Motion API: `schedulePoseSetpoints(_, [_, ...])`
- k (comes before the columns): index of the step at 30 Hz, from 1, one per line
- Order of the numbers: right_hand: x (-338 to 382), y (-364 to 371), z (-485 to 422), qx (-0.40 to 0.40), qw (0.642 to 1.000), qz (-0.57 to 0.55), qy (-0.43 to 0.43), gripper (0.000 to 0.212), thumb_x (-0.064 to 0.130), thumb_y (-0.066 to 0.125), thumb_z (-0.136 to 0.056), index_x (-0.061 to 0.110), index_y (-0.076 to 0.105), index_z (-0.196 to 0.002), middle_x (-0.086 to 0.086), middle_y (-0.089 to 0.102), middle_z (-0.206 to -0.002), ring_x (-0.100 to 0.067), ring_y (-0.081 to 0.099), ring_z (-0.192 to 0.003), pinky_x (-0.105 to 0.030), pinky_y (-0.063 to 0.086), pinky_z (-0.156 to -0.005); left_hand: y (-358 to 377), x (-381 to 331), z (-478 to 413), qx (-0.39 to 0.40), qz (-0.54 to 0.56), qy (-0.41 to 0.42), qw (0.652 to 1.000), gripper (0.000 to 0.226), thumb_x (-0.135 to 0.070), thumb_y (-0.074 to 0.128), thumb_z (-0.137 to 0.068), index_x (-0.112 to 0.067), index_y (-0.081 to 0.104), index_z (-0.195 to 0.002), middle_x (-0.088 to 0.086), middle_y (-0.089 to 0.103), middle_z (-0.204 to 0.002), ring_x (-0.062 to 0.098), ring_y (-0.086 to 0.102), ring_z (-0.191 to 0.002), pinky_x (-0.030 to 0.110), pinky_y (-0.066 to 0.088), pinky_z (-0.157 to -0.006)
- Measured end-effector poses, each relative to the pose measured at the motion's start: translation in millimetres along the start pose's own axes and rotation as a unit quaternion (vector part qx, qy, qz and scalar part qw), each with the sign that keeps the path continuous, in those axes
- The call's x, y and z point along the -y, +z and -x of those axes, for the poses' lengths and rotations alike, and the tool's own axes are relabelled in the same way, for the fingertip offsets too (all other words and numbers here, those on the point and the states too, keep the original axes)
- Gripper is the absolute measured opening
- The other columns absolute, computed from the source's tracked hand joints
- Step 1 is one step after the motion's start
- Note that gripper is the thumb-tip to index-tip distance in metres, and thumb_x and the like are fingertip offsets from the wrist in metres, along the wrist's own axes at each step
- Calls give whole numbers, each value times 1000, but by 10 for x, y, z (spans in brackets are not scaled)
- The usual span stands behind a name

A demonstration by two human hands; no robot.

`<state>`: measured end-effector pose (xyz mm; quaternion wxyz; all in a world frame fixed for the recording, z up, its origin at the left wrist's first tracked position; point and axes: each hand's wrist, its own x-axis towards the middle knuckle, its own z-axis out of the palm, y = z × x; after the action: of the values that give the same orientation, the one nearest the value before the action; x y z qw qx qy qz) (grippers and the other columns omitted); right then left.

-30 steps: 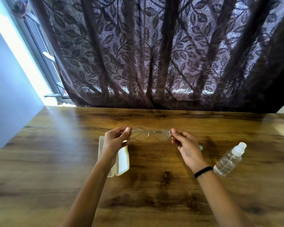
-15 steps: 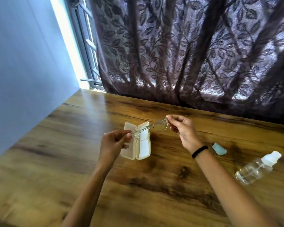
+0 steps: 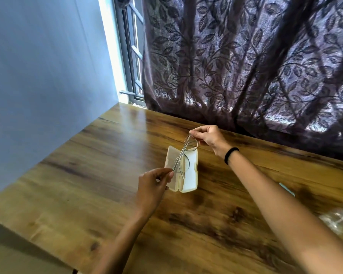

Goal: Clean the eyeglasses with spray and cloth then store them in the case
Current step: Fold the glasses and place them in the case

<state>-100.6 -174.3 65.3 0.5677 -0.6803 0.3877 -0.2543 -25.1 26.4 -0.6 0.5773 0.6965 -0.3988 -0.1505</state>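
Note:
Thin metal-framed eyeglasses (image 3: 183, 155) hang just above an open cream case (image 3: 190, 178) that lies on the wooden table (image 3: 107, 175). My left hand (image 3: 153, 186) pinches the near end of the frame. My right hand (image 3: 210, 138), with a black band on the wrist, pinches the far end by one lens. The clear spray bottle (image 3: 337, 220) lies at the right edge of the view, partly cut off. A sliver of the pale blue cloth (image 3: 287, 189) shows beyond my right forearm.
A dark leaf-patterned curtain (image 3: 246, 66) hangs along the table's far edge. A pale wall (image 3: 38, 86) runs along the left side, with a window (image 3: 131, 56) in the corner. The table's near-left edge (image 3: 28, 230) drops off.
The view has swung left. The glasses have moved from in front of me to over the open case and turned lengthwise along it, both hands still on them.

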Motion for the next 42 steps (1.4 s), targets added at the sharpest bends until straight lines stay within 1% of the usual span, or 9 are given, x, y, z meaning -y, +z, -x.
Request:
schedulePoseSetpoints(3, [-10,-8,-66,20,999,24,11,12,8,68,-80,11,64,-70,10,61,-48,4,52,-40,-9,39,-42,45,31,20,10,-30,19,999,16,-15,69,-81,-12,72,-96,-3,70,-79,-2,64,-67,16,53,-51])
schedulePoseSetpoints(7, [-73,3,-117,36,998,37,23,7,7,68,-81,7,64,-75,1,62,-62,3,55,-42,-8,41,-42,79,28,24,25,-109,47,993,17,-20,68,-82,-12,73,-97,-1,72,-83,-6,60,-65,8,49,-60])
schedulePoseSetpoints(10, [-132,16,-149,44,997,60,33,6,10,68,-81,5,67,-81,-4,63,-71,-4,57,-54,-11,44,-48,121,8,46,8,-213,97,972,15,-26,68,-83,-17,74,-93,-1,73,-89,13,65,-76,27,54,-63])
schedulePoseSetpoints(15, [-194,17,-189,51,995,76,29,9,11,70,-79,3,68,-83,-9,65,-76,-16,56,-66,-23,45,-62,158,27,121,-13,-334,181,925,11,-26,73,-77,-19,73,-85,-7,71,-81,17,55,-77,27,46,-49])
schedulePoseSetpoints(19, [-198,47,-187,51,993,105,22,17,12,70,-80,-3,68,-90,-7,63,-72,-15,52,-64,-23,41,-58,174,58,128,1,-366,197,910,12,-28,72,-78,-19,72,-88,-5,72,-83,18,55,-79,30,47,-55])
schedulePoseSetpoints(24, [-307,43,-185,33,988,149,14,11,18,72,-79,7,71,-79,-6,67,-73,-19,54,-70,-26,41,-60,158,73,132,27,-380,209,901,11,-29,70,-80,-20,71,-86,-4,71,-82,18,55,-78,30,48,-56])
schedulePoseSetpoints(28, [-352,25,-136,19,988,155,5,11,17,70,-80,6,70,-81,-1,65,-72,-12,57,-69,-22,43,-60,163,58,142,38,-404,221,887,11,-29,74,-76,-22,70,-83,-7,70,-80,17,55,-78,29,47,-56])
schedulePoseSetpoints(33, [-416,-8,-39,-2,990,142,-3,14,16,67,-83,2,69,-87,-1,65,-73,-4,54,-62,-8,35,-44,159,30,146,56,-425,240,871,18,-29,80,-68,-22,70,-81,-8,69,-78,16,56,-79,27,47,-58])
schedulePoseSetpoints(42, [-583,-87,91,-36,994,105,9,12,14,68,-82,4,70,-88,-5,68,-82,-8,60,-71,-16,47,-64,195,-43,63,86,-431,307,844,16,-32,80,-67,-23,70,-75,-13,67,-74,11,38,-85,23,46,-61])
